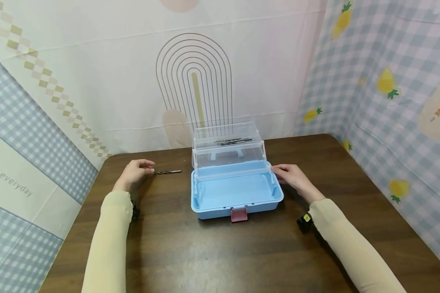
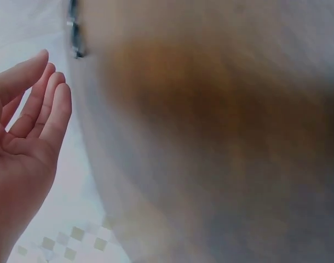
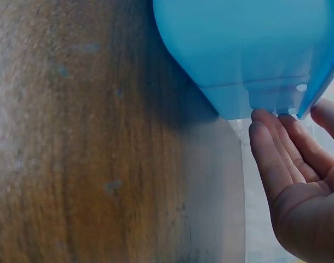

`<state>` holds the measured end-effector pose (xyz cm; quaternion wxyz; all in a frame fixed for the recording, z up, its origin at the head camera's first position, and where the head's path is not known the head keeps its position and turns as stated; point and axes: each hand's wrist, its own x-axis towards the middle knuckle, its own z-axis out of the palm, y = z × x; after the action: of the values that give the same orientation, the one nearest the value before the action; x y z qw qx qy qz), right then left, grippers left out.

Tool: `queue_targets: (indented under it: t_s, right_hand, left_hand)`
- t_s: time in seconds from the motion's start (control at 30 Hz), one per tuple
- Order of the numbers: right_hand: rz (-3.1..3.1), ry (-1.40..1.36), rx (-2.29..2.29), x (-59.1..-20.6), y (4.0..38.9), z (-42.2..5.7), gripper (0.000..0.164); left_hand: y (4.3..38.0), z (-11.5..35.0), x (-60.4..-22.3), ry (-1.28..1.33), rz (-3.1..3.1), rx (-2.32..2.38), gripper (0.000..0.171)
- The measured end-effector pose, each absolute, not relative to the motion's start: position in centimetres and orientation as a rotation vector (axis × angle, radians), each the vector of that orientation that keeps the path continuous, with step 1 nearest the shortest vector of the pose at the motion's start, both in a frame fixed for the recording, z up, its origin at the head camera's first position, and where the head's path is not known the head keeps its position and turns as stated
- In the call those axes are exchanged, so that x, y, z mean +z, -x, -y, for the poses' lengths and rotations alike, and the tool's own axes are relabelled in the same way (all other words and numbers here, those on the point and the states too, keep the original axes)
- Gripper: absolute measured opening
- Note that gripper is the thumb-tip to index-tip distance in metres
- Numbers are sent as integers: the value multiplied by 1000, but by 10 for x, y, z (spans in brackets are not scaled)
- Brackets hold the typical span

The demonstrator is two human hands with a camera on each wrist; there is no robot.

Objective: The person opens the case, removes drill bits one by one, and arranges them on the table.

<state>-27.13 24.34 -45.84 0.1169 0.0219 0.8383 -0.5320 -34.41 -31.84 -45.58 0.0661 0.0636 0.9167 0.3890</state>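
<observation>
A light-blue plastic storage box (image 1: 238,191) stands with its lid raised, a pink latch (image 1: 239,213) at its front and clear tiers lifted at the back. Several drill bits (image 1: 232,141) lie in the upper clear tray. On the table to the left of the box is another drill bit (image 1: 167,172). My left hand (image 1: 136,173) hovers at its left end, fingers loosely bent; the left wrist view shows the palm holding nothing. At the box's right side, my right hand (image 1: 291,178) grips the rim, thumb at its upper edge and fingers against the outer wall (image 3: 249,71).
The dark wooden table (image 1: 205,252) ends at a patterned cloth (image 1: 132,101) hung behind it. More checked cloth hangs to the left and right. A black wrist camera (image 1: 305,222) sits at the right sleeve.
</observation>
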Motion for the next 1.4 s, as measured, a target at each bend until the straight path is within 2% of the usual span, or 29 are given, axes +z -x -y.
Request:
queue_targets:
  t_s: [0.47, 0.77, 1.4]
  right_hand:
    - [-2457, -76, -1577, -459, 271, -243, 57]
    - [-2458, -72, -1582, -460, 271, -244, 57]
    - [-2453, -44, -1586, -459, 271, -243, 58]
  left_hand:
    - [362, 291, -423, -277, -2739, 1292, 42]
    - [376, 253, -395, -417, -2745, 1352, 39]
    - [376, 166, -351, -691, -2627, 1361, 36]
